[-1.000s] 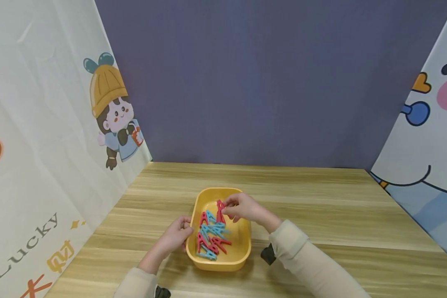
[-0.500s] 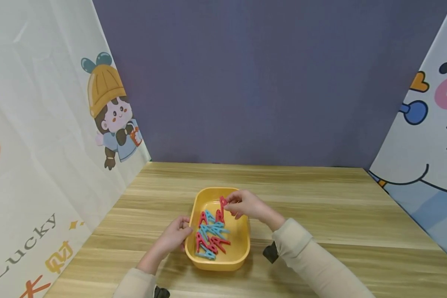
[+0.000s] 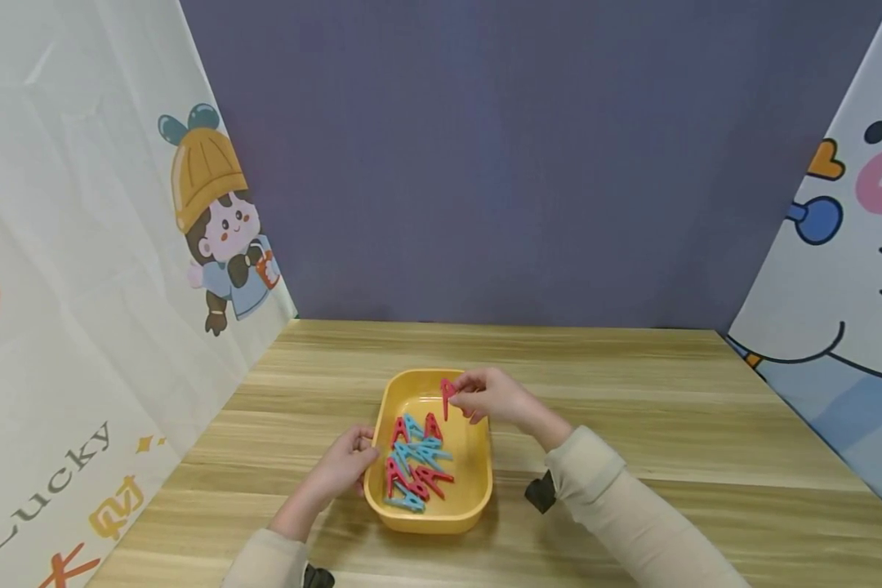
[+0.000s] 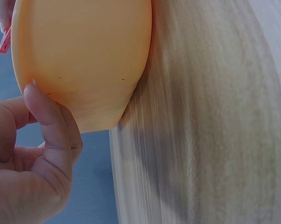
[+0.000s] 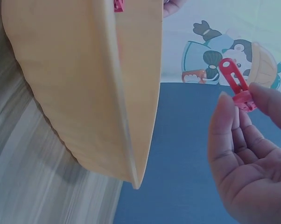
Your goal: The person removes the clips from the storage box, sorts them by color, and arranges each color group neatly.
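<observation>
Between thumb and fingers my right hand (image 3: 496, 396) pinches a red clothespin (image 5: 234, 77), raised above the far right part of a yellow plastic bin (image 3: 474, 490). From the left, my left hand (image 3: 345, 461) grips the bin's side; in the left wrist view its fingers (image 4: 56, 126) curl at the rim of the bin (image 4: 84, 51). Inside, red and light-blue clothespins (image 3: 420, 453) lie in a loose pile along the left half. Some of them overlap, so parts are hidden.
The bin stands on a wood-grain table (image 3: 617, 425). A dark blue-grey panel (image 3: 485, 163) rises behind it. Printed cartoon sheets stand on the left (image 3: 66, 245) and on the right (image 3: 853, 245).
My right hand has lifted the red clothespin up and slightly right, away from the pile, where another red clothespin now shows. My left hand has stayed at the bin's side.
</observation>
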Demonstrator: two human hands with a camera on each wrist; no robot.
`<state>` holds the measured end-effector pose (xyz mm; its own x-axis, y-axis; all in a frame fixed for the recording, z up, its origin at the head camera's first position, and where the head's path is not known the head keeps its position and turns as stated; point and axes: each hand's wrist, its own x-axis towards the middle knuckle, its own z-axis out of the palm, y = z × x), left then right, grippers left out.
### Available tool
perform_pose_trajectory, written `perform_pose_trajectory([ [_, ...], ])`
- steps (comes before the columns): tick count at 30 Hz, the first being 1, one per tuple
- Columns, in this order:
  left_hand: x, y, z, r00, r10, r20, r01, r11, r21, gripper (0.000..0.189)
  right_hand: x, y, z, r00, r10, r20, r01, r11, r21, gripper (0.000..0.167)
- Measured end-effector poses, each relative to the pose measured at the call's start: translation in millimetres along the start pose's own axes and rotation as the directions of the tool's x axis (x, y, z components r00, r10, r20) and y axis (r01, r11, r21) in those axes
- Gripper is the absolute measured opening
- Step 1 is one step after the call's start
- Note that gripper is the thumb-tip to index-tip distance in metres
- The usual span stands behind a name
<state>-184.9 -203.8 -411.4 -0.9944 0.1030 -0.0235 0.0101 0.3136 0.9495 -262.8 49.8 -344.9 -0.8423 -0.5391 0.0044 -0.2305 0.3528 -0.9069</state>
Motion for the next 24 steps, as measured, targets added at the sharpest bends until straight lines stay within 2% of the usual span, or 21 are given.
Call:
perform_pose_trajectory([
  [12, -2.4, 4.9, 1.7, 1.000, -0.018, -0.015, 0.018, 1.000, 0.008, 0.031, -6.1, 2, -15, 0.999, -0.029, -0.026, 0.030, 0.999, 0.026, 0.026],
  [24, -2.2, 4.9, 1.6, 1.000, -0.011, -0.014, 0.012, 1.000, 0.023, 0.031, -13.4, 0, -28, 0.998, -0.046, -0.043, 0.049, 0.997, 0.065, 0.026],
])
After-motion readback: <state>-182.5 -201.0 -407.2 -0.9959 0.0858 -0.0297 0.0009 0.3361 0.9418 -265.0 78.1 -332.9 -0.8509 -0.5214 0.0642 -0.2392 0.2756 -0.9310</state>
